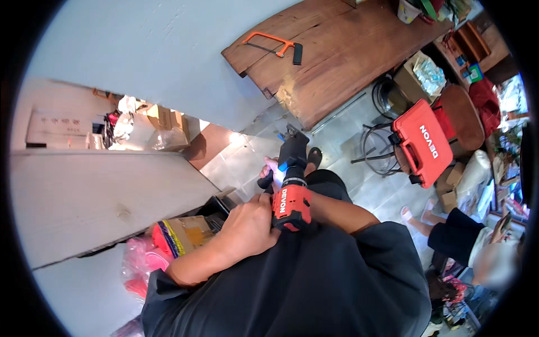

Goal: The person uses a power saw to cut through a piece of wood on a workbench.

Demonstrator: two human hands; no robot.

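Observation:
A red and black cordless power tool (292, 205) with a black, saw-like head (293, 149) is held in front of my body, its head pointing away from me. A bright light shows at its collar. My left hand (247, 224) is closed at the left side of the red body, near its rear. My right forearm passes behind the tool, and the fingers of my right hand (272, 167) curl out on its left side, by a black grip (265, 181). The tool hides most of that hand. No blade can be made out in the head.
An orange hacksaw (278, 45) lies on the wooden tabletop (337, 62) ahead. To the right, a red tool case (421, 143) rests on a stool. A person (477, 241) is further right. Cardboard boxes (191, 233) and pink plastic items (149, 264) are at my left.

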